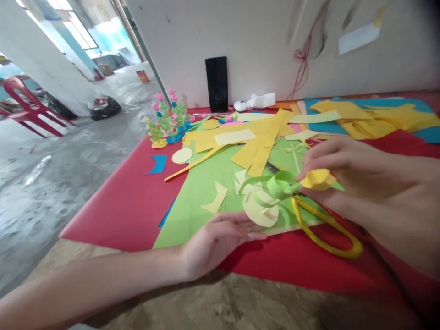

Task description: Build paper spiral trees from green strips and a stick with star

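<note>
My right hand (343, 172) pinches a small rolled yellow paper piece (318, 178) joined to a curled green paper strip (277, 185), held just above the table. My left hand (220, 238) lies flat with fingers stretched out on the edge of a green paper sheet (195, 201), fingertips near a pale yellow paper circle (259, 211). Scissors with yellow handles (323, 229) lie on the red sheet (127, 201) under my right hand.
Yellow paper strips (254, 142) and scraps cover the table's middle. More yellow and blue sheets (378, 119) lie at the back right. Small paper flowers (168, 119) stand at the back left, a black phone (216, 85) leans on the wall. A red chair (24, 105) stands on the floor left.
</note>
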Tool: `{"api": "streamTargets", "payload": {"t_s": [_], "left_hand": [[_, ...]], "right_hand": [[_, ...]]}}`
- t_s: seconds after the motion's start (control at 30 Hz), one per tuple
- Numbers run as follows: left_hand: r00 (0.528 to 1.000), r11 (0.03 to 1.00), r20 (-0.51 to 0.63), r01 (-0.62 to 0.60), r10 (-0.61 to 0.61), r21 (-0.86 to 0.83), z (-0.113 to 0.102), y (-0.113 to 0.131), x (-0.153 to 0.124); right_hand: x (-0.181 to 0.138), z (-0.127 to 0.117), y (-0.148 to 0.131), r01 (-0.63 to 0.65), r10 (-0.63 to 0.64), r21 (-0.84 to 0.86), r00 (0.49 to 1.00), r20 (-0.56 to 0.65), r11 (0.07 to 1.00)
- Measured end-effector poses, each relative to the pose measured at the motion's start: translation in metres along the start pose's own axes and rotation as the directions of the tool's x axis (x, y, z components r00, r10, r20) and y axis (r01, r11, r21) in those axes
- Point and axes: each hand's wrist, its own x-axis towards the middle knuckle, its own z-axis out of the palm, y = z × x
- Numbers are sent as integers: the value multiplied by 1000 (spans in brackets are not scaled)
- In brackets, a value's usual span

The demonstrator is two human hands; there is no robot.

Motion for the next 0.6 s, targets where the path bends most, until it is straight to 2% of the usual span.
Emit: {"api": "streamTargets", "payload": {"t_s": [0.6], "left_hand": [[999,1000,51,9,-10,19,1,1,1]], "right_hand": [[0,0,0,-62,62,55,998,7,997]]}}
